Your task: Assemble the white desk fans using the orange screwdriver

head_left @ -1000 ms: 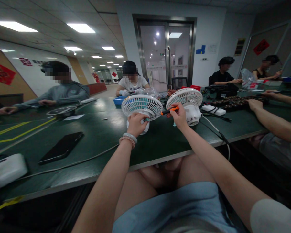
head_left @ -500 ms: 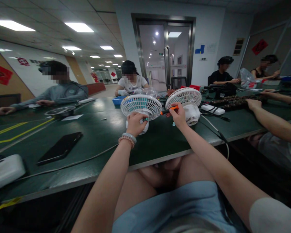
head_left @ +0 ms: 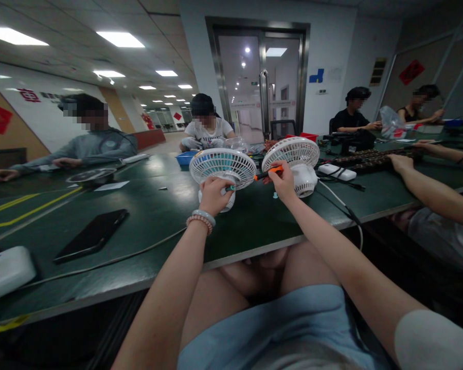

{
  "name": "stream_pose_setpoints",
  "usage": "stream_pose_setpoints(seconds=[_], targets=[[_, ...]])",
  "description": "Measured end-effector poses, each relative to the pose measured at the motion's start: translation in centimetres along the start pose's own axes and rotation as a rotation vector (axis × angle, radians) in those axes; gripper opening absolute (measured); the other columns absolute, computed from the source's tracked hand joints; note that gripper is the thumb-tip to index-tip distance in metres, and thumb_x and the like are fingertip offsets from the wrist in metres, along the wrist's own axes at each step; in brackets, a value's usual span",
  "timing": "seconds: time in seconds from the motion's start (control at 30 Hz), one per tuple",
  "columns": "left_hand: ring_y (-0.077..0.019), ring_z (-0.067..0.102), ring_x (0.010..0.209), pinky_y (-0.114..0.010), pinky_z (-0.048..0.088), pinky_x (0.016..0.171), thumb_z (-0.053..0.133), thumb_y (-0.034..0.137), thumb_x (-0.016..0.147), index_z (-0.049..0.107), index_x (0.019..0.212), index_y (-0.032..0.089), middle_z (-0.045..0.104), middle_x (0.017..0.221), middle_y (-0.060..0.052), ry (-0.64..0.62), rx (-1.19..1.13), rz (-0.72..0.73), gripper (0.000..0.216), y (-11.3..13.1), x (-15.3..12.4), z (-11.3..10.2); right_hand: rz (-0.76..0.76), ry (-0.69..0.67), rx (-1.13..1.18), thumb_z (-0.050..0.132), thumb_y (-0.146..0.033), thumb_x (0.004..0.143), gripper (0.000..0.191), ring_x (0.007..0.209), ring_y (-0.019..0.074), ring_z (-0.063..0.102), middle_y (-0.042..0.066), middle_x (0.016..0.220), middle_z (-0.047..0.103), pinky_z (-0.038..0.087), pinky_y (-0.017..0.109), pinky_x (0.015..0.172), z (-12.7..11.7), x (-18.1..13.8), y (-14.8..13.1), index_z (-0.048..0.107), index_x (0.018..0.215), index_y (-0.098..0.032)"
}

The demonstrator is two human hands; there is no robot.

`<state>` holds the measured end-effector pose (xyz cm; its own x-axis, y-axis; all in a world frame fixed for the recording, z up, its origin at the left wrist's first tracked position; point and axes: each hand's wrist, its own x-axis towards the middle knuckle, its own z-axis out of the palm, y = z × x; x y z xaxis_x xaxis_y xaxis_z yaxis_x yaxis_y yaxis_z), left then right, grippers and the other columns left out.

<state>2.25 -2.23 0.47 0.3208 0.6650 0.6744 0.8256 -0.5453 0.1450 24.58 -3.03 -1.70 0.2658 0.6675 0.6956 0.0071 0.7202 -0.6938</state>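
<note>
Two small white fans stand on the green table (head_left: pixel 146 216). My left hand (head_left: pixel 215 195) is closed around the body of the left fan (head_left: pixel 223 165), just under its round grille. My right hand (head_left: pixel 283 181) is closed on an orange-handled screwdriver (head_left: pixel 269 173) whose dark shaft points left toward the left fan's body. The right fan (head_left: pixel 293 153) stands just behind my right hand, its base partly hidden by it.
A black phone (head_left: pixel 92 234) and a white box (head_left: pixel 7 271) lie at the left, with a cable (head_left: pixel 111 261) along the near edge. Several people sit around the table; a co-worker's arm (head_left: pixel 428 191) reaches in from the right. A white power bank (head_left: pixel 338 171) lies behind the fans.
Both hands, the fans and the screwdriver stay as they were. The whole view has shifted slightly, as my head moved a little.
</note>
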Motion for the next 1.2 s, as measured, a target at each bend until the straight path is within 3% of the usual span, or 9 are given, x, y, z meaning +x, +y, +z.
stream_pose_setpoints(seconds=[0.37,0.53,0.73,0.97,1.2], targets=[[-0.0259,0.049,0.104,-0.044,0.028,0.091,0.057,0.027,0.071,0.065,0.091,0.026,0.066,0.093,-0.002,-0.006,0.007,-0.005,0.022,-0.02,-0.04,-0.04,-0.003,-0.031,0.022,0.054,-0.030,0.074,0.025,0.053,0.0118,0.060,-0.004,0.071,0.055,0.054,0.028,0.053,0.13,-0.13,-0.08,0.042,0.095,-0.022],[-0.0259,0.048,0.104,-0.043,0.028,0.091,0.055,0.028,0.072,0.066,0.090,0.026,0.066,0.095,-0.002,-0.016,0.003,-0.003,0.020,0.01,-0.15,-0.11,0.023,-0.017,0.023,0.060,-0.038,0.073,0.036,0.050,0.0126,0.060,-0.004,0.071,0.056,0.053,0.029,0.049,0.15,-0.07,-0.04,0.041,0.099,-0.023],[-0.0251,0.048,0.104,-0.044,0.028,0.092,0.056,0.028,0.073,0.065,0.091,0.027,0.066,0.094,-0.001,0.008,0.008,-0.011,0.020,0.07,-0.34,-0.09,0.123,0.017,-0.060,0.055,-0.050,0.075,0.033,0.034,0.0087,0.047,-0.009,0.052,0.051,0.039,0.021,0.033,0.15,-0.25,-0.10,0.042,0.088,-0.022],[-0.0240,0.050,0.103,-0.043,0.028,0.093,0.058,0.028,0.071,0.066,0.091,0.027,0.065,0.094,-0.002,0.021,-0.030,-0.006,0.022,-0.43,-0.38,0.16,0.126,-0.007,0.137,0.038,-0.041,0.084,0.023,0.041,0.0095,0.049,-0.006,0.055,0.053,0.038,0.021,0.037,-0.16,-0.16,0.65,0.046,0.089,-0.021],[-0.0228,0.048,0.105,-0.043,0.027,0.095,0.058,0.030,0.072,0.066,0.093,0.028,0.064,0.095,-0.003,0.004,-0.012,-0.012,0.023,-0.66,-0.30,0.40,0.104,0.039,-0.032,0.043,-0.054,0.082,0.034,0.034,0.0072,0.039,-0.008,0.045,0.044,0.029,0.018,0.034,-0.11,-0.09,0.31,0.049,0.085,-0.021]])
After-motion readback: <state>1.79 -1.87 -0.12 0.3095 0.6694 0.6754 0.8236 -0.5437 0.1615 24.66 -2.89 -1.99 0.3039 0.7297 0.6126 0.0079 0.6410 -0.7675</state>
